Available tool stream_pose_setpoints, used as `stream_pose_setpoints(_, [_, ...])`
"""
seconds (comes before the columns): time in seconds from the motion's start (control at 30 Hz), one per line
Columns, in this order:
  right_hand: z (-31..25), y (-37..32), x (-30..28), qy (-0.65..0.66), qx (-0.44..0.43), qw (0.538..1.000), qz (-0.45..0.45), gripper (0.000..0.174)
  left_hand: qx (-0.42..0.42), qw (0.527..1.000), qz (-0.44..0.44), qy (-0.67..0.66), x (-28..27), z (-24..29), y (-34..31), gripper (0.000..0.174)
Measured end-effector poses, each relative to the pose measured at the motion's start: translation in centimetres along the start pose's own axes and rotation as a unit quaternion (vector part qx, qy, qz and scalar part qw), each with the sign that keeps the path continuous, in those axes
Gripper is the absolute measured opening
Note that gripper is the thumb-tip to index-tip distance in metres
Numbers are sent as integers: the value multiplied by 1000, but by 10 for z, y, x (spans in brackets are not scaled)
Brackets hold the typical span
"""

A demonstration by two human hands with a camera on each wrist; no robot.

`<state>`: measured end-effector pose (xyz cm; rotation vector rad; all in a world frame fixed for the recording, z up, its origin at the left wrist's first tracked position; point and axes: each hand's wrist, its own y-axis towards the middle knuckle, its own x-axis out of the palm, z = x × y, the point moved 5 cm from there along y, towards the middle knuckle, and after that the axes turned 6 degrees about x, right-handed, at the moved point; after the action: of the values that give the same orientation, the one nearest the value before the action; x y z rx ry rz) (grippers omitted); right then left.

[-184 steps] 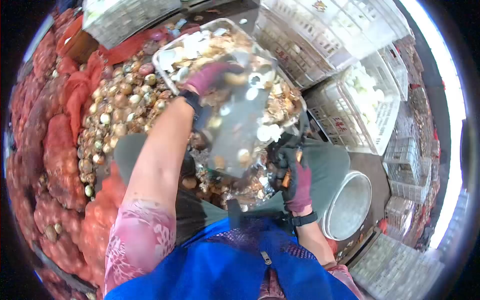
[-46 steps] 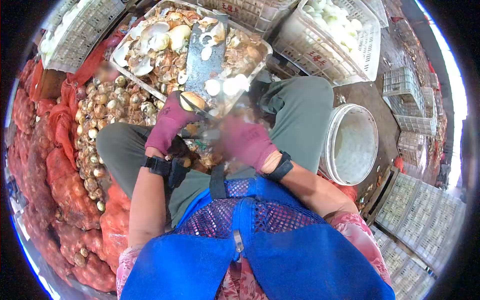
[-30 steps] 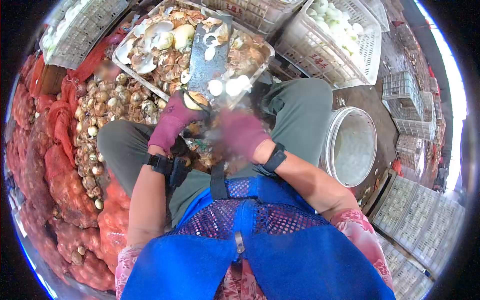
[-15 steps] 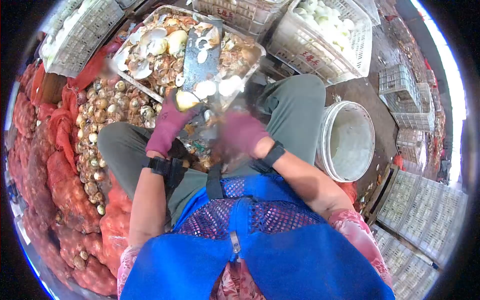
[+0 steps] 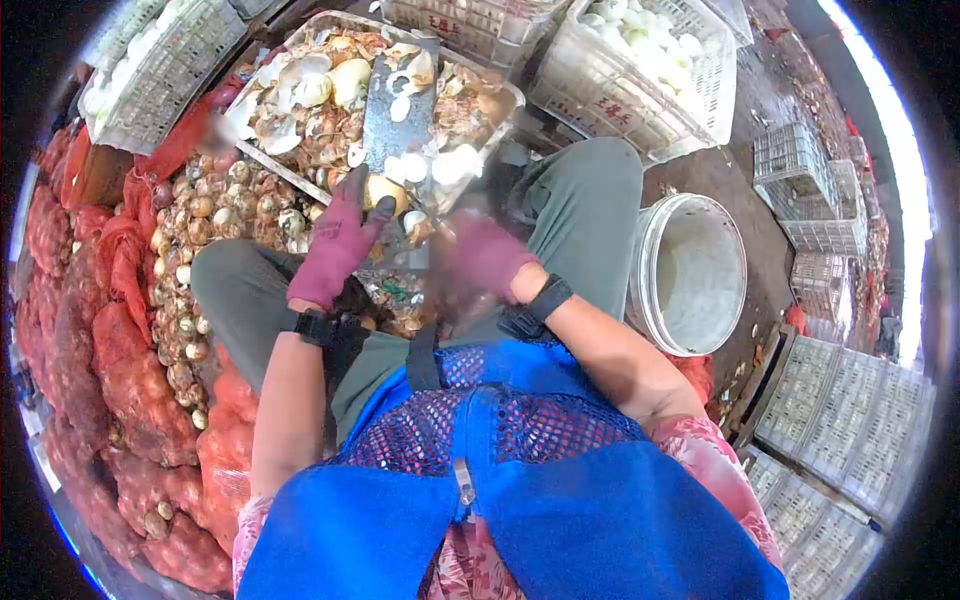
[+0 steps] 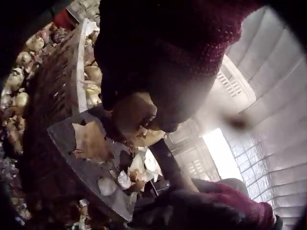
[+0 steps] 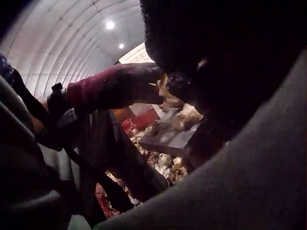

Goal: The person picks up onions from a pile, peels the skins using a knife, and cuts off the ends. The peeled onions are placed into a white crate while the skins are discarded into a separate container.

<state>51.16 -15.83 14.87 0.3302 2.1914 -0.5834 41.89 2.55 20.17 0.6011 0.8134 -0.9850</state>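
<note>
Head view shows me the left hand (image 5: 340,240) curled round an onion (image 5: 385,190) at the near end of a board (image 5: 400,105). Only the left wrist view shows skin scraps (image 6: 88,139) on that board. The right hand (image 5: 485,255) is blurred here and dark in its own view, so I cannot tell its grip. The board spans a tray (image 5: 280,168) of skins. Peeled onions (image 5: 640,25) fill a crate (image 5: 610,105), and a bucket (image 5: 690,270) stands right.
</note>
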Motion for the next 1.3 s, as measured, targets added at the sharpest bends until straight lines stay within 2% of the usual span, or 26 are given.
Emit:
stream_pose_setpoints(0.03, [-3, 1, -6, -31, 4, 999, 29, 42, -7, 999, -16, 34, 3, -3, 2, 61])
stream_pose_setpoints(0.1, [-7, -4, -16, -4, 30, 999, 18, 41, -12, 999, -22, 29, 0, -4, 3, 62])
stream_pose_setpoints(0.17, [-6, -7, -22, 21, 52, 998, 8, 40, -82, 994, -54, -50, -7, -6, 1, 69])
stream_pose_setpoints(0.2, [-13, -10, -26, 4, -18, 999, 29, 40, -115, 987, -71, -89, -7, -7, 0, 73])
stream_pose_setpoints(0.23, [-19, -14, -29, -12, -85, 995, 50, 41, -113, 987, -72, -89, -5, -7, -1, 73])
stream_pose_setpoints(0.27, [-19, -16, -28, -12, -84, 995, 49, 41, -75, 994, -36, -68, -5, -3, -3, 75])
stream_pose_setpoints(0.3, [-24, -18, -34, 63, -15, 997, 31, 37, -39, 998, -1, -46, -7, 0, -5, 76])
stream_pose_setpoints(0.33, [-27, -19, -37, 138, 53, 989, 11, 34, -31, 999, -11, -11, -6, 0, -7, 74])
stream_pose_setpoints(0.37, [-33, -18, -38, 140, 51, 989, 8, 34, -35, 999, -12, -9, -3, -5, -8, 74])
stream_pose_setpoints(0.43, [-35, -19, -38, 55, 77, 995, -29, 34, -6, 1000, -11, 29, 3, -4, -4, 68])
stream_pose_setpoints(0.47, [-33, -20, -40, 53, 80, 995, -27, 34, -21, 999, -24, 34, 6, -7, -5, 63])
stream_pose_setpoints(0.53, [-49, -26, -40, -134, -104, 985, -10, 33, -26, 999, -29, 22, 8, -4, -5, 63])
stream_pose_setpoints(0.67, [-31, -11, -20, -109, -110, 988, -7, 32, -5, 998, -21, 53, 8, -3, -6, 60])
stream_pose_setpoints(0.73, [-17, 2, -5, 18, 14, 1000, -21, 37, -12, 998, -23, 54, 4, 10, -4, 58])
stream_pose_setpoints(0.77, [-10, -1, -2, 19, 12, 1000, -22, 37, -60, 998, -9, 10, 2, 12, -3, 61])
stream_pose_setpoints(0.8, [-31, -14, -23, -70, -71, 995, -2, 35, -107, 994, 6, -33, -1, 11, -1, 64])
stream_pose_setpoints(0.83, [-47, -25, -33, -158, -153, 975, 18, 34, -108, 994, 9, -33, 1, 9, 1, 64])
stream_pose_setpoints(0.87, [-48, -29, -28, -158, -155, 975, 17, 34, -140, 988, 27, -64, 4, 4, 2, 64])
stream_pose_setpoints(0.93, [-57, -36, -27, -247, -171, 947, 115, 38, -207, 969, 54, -123, 5, 2, 4, 66])
stream_pose_setpoints(0.97, [-60, -36, -23, -246, -174, 946, 115, 38, -209, 969, 56, -122, 3, 1, 7, 66])
stream_pose_setpoints(1.0, [-54, -31, -26, -49, -4, 998, 36, 40, -251, 960, 38, -114, 1, 0, 9, 66])
stream_pose_setpoints(1.03, [-42, -34, -20, 150, 170, 973, -46, 43, -291, 950, 18, -108, 3, -2, 9, 66])
stream_pose_setpoints(1.07, [-24, -27, 11, 0, 55, 998, -28, 43, -287, 948, 61, -121, 3, 2, 7, 67])
stream_pose_setpoints(1.2, [-27, -40, 4, 9, 57, 998, 2, 42, -302, 933, 75, -183, 8, -4, 6, 68])
stream_pose_setpoints(1.27, [-36, -51, -11, 22, -43, 998, -46, 41, -316, 918, 77, -226, 18, -22, 10, 70])
stream_pose_setpoints(1.3, [-34, -53, -13, 20, -41, 998, -43, 41, -322, 910, 78, -248, 19, -28, 10, 71])
